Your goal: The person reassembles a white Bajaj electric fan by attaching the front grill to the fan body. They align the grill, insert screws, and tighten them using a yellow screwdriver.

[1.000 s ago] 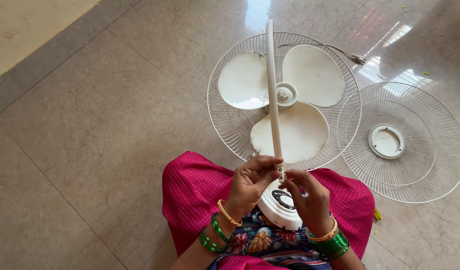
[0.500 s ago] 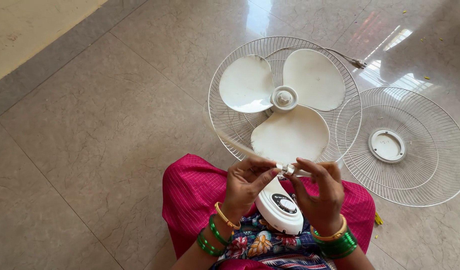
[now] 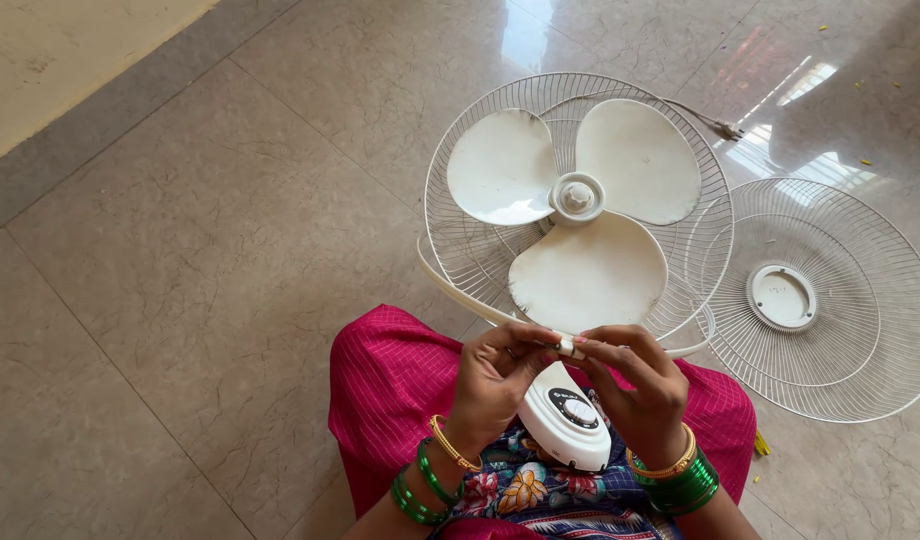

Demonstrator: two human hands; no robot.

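A person is sitting on the tiled floor (image 3: 180,300) with a white fan resting partly on the lap, over a pink cloth (image 3: 390,385). Both hands are meeting just in front of the fan's lower rim: the left hand (image 3: 495,380) and the right hand (image 3: 635,385) are each pinching, with narrow fingertip grips, the small clasp (image 3: 568,346) where the two ends of a thin white plastic rim band (image 3: 450,290) are coming together. The band is curving away to the left along the edge of the rear wire guard (image 3: 460,240) and is showing again at the right, by the guard's lower right edge. Inside that guard the three white blades (image 3: 590,270) are lying flat around the hub (image 3: 577,196). The fan's white base with its dark dial (image 3: 578,410) is sitting between the wrists. The loose front guard (image 3: 830,300) is lying on the floor to the right, just beside the fan, and the power cord (image 3: 705,118) is trailing off towards the far right of the floor. The band is looking light, springy and somewhat slippery, likely to flick open if released, so gripping it close to the clasp ends seems the safest hold; the thin wires of the guards would probably bend under a hard squeeze.
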